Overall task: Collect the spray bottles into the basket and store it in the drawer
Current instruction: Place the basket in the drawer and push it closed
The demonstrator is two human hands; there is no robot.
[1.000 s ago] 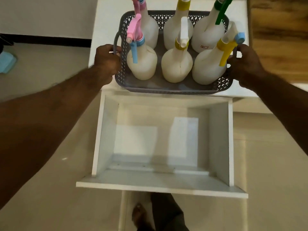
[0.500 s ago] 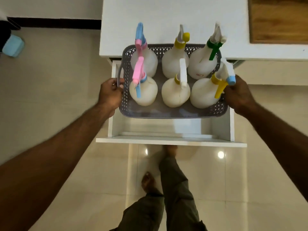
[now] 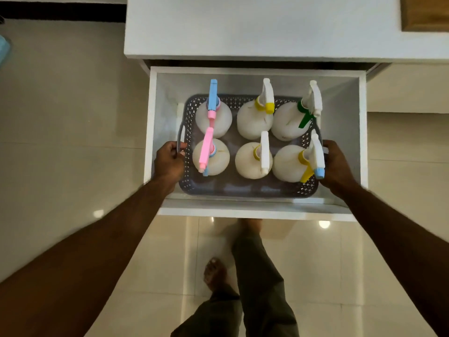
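A grey perforated basket [image 3: 245,189] sits down inside the open white drawer [image 3: 255,211]. It carries several white spray bottles upright in two rows, among them one with a pink trigger [image 3: 211,158], one with a green trigger [image 3: 290,120] and one with a yellow collar [image 3: 252,160]. My left hand [image 3: 168,162] grips the basket's left handle. On the opposite side, my right hand [image 3: 336,164] holds the right rim, its fingers partly hidden behind a trigger head.
The white cabinet top [image 3: 255,25] lies above the drawer, with a wooden panel [image 3: 425,13] at the far right. My legs and feet [image 3: 245,276] stand on the glossy tiled floor below the drawer front.
The basket has gone from the cabinet top, out over the drawer, and down inside it. Both hands stayed on its sides.
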